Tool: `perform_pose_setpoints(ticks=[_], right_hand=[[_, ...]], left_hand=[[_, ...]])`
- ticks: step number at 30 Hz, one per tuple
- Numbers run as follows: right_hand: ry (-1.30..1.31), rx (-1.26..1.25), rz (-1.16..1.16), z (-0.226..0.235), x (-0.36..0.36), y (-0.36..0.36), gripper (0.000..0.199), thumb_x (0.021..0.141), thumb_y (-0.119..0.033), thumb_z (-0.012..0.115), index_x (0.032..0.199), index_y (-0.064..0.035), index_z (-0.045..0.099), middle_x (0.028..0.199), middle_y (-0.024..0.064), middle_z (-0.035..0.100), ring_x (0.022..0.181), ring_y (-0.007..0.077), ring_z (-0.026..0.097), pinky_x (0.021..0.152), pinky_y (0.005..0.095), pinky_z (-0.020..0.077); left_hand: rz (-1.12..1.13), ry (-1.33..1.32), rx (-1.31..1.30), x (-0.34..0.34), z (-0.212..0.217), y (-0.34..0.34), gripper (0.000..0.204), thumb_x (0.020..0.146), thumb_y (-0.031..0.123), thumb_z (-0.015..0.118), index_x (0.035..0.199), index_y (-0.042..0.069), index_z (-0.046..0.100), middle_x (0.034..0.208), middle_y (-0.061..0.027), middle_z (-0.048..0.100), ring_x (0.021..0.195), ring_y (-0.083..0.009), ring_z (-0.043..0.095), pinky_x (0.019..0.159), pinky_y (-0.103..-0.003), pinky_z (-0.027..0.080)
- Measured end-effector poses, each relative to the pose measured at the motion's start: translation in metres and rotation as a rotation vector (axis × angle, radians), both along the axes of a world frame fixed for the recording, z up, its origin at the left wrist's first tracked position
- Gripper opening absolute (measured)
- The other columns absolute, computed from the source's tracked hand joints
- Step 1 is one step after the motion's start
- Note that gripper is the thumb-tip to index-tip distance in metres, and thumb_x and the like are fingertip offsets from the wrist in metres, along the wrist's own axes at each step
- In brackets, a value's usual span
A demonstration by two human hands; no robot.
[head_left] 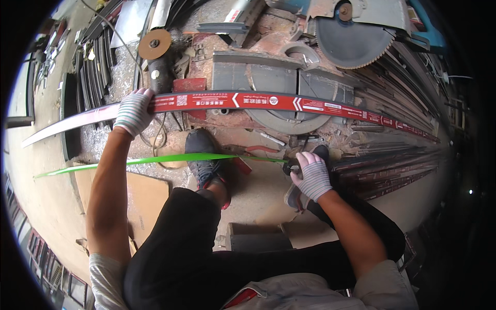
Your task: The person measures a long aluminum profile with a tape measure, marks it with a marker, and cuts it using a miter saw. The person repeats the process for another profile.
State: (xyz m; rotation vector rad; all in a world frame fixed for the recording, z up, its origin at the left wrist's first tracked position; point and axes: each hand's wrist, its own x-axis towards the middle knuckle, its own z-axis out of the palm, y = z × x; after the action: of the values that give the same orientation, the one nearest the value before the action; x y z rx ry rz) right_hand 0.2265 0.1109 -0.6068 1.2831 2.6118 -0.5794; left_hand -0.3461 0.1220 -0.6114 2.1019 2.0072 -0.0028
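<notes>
The left hand (135, 112), in a striped glove, is closed around a long red-faced strip (222, 101), which stretches crosswise in front of the cut-off saw (354, 44). The right hand (313, 176) is curled on a black case (293, 166), probably a tape measure, though the fingers hide much of it. Its green blade (199, 157) runs leftward, apart from the strip and nearer the body, above a dark shoe (200, 150). The step in hand looks like measuring the strip; the next move seems to call for bringing blade and strip together, ends matched.
</notes>
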Motion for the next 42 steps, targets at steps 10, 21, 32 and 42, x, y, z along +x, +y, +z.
perform_pose_setpoints(ticks=[10, 21, 32, 42], right_hand=[[-0.141, -0.097, -0.005, -0.043, -0.007, -0.024, 0.081, 0.079, -0.033, 0.081, 0.146, -0.0061, 0.047, 0.142, 0.0140, 0.051, 0.134, 0.0312, 0.047, 0.110, 0.0482, 0.0401], [-0.207, -0.116, -0.041, -0.066, -0.006, -0.026, 0.074, 0.079, -0.029, 0.081, 0.140, -0.0048, 0.049, 0.128, 0.0132, 0.056, 0.122, 0.0301, 0.054, 0.098, 0.0473, 0.0477], [-0.279, -0.440, 0.126, 0.015, -0.019, 0.031, 0.076, 0.082, -0.035, 0.075, 0.144, -0.0008, 0.048, 0.131, 0.0214, 0.059, 0.124, 0.0379, 0.057, 0.106, 0.0471, 0.0480], [-0.080, -0.477, 0.269, 0.118, -0.044, 0.099, 0.054, 0.079, -0.034, 0.071, 0.124, -0.0061, 0.064, 0.112, 0.0226, 0.068, 0.110, 0.0396, 0.065, 0.097, 0.0473, 0.0531]], left_hand=[[0.046, 0.020, -0.031, 0.003, 0.009, -0.003, 0.024, 0.079, 0.008, 0.071, 0.103, 0.008, 0.065, 0.094, -0.0163, 0.065, 0.092, -0.0400, 0.063, 0.083, -0.049, 0.052], [0.102, 0.051, -0.059, 0.004, 0.011, -0.009, 0.053, 0.077, 0.011, 0.078, 0.127, 0.009, 0.060, 0.111, -0.0172, 0.064, 0.105, -0.0394, 0.062, 0.094, -0.048, 0.050], [0.354, -0.050, 0.373, 0.030, 0.026, -0.092, 0.075, 0.080, 0.010, 0.078, 0.148, 0.007, 0.048, 0.137, -0.0214, 0.057, 0.127, -0.0391, 0.056, 0.110, -0.047, 0.045], [1.621, -0.235, 0.505, 0.015, -0.019, -0.243, 0.062, 0.094, 0.032, 0.069, 0.135, -0.011, 0.052, 0.136, -0.0294, 0.055, 0.125, -0.0397, 0.053, 0.111, -0.047, 0.040]])
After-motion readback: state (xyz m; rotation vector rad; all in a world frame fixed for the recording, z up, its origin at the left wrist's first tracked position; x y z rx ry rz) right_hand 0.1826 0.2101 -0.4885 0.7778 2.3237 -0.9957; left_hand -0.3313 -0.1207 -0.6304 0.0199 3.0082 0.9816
